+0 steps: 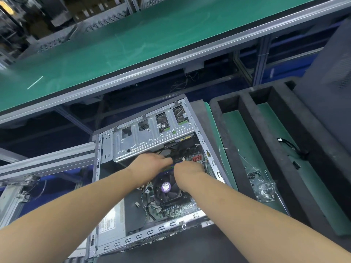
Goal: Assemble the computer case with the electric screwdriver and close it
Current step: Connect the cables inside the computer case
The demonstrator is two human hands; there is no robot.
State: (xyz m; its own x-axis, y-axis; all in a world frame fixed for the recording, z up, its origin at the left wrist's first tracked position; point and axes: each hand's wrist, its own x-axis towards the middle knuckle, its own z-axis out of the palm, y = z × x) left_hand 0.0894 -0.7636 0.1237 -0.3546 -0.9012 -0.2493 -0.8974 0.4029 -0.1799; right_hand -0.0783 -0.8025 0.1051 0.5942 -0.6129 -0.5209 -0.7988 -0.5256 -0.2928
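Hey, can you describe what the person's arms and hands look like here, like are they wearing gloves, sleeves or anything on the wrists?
Both arms are bare from the bottom edge of the picture up to the hands: no sleeves in view. The left hand and right hand wear no gloves. No watch, strap, band or ring shows on what can be seen of them; the fingertips are hidden inside the computer case.

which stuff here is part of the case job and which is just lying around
In the job: open grey metal computer case, black cooler fan with purple label, left hand, right hand.

Lying about: clear plastic bag of small parts, loose black cable, black foam tray.
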